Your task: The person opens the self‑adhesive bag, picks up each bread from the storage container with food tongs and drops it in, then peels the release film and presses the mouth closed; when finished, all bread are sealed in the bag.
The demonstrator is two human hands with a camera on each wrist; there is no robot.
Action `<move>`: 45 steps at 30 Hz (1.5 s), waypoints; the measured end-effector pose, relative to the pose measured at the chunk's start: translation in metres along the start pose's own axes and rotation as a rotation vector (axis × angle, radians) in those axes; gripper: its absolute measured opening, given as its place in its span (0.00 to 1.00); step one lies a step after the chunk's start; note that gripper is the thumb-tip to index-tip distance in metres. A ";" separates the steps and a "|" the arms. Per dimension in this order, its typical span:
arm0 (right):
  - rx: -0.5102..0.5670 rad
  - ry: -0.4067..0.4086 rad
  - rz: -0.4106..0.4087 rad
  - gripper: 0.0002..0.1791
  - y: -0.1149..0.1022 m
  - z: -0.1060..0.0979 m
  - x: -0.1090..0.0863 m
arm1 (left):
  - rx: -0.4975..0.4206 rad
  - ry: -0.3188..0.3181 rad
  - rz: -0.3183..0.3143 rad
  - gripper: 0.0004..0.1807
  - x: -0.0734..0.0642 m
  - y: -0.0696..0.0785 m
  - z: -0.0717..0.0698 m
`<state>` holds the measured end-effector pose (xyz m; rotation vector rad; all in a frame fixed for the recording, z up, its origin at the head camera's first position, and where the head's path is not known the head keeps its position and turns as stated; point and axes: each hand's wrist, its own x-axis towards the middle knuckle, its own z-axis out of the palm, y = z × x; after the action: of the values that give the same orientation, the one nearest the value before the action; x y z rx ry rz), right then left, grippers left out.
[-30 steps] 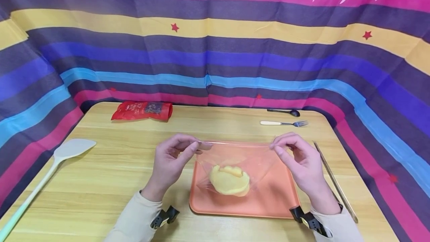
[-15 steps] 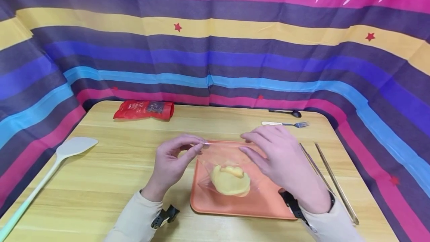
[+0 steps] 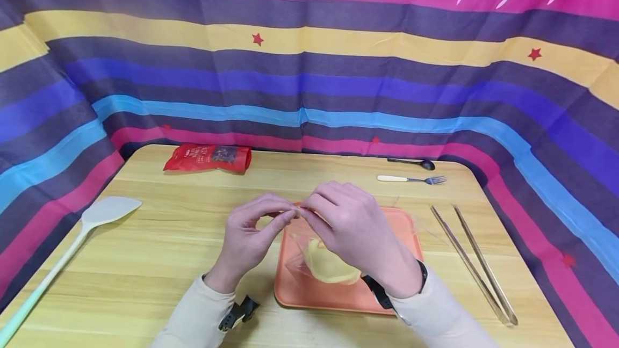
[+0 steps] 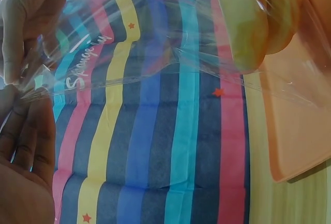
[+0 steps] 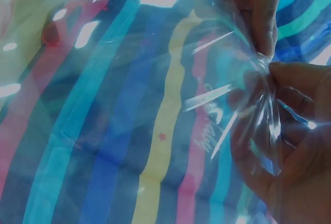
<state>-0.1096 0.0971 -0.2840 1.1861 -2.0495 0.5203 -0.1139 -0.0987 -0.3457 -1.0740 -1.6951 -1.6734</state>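
A clear plastic bag (image 4: 170,63) holds a pale yellow bun-like piece (image 3: 329,268) with rounded lumps. Beneath the bag lies an orange tray (image 3: 314,297), partly covered by my right forearm. My left hand (image 3: 253,232) pinches the bag's upper left corner between thumb and fingers. Right beside it, my right hand (image 3: 345,222) pinches the same edge, the fingertips of both hands meeting. In the right wrist view, the film bunches into creases along the fingers of my right hand (image 5: 302,136). The left wrist view has the bag stretched away from both hands.
Metal tongs (image 3: 484,262) lie right of the tray. Behind, a fork (image 3: 393,178) and a black spoon (image 3: 426,165) rest near the far edge. A red pouch (image 3: 208,158) lies at the back left, and a long spatula (image 3: 107,210) along the left side of the table.
My right hand has let go of the bag's upper right corner and moved left to the left hand, where it now pinches the edge. The left hand has kept its hold.
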 end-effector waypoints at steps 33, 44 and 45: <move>0.070 -0.036 0.176 0.25 0.060 -0.065 -0.066 | -0.010 0.074 -0.035 0.07 -0.001 -0.006 -0.008; 0.181 -0.018 0.212 0.25 0.064 -0.069 -0.074 | 0.012 0.084 -0.047 0.06 -0.002 -0.007 -0.008; 0.185 -0.012 0.209 0.25 0.064 -0.069 -0.075 | 0.012 0.084 -0.048 0.06 -0.002 -0.007 -0.008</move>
<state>-0.1146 0.2167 -0.2928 1.0853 -2.1861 0.8198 -0.1200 -0.1067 -0.3510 -0.9504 -1.6878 -1.7114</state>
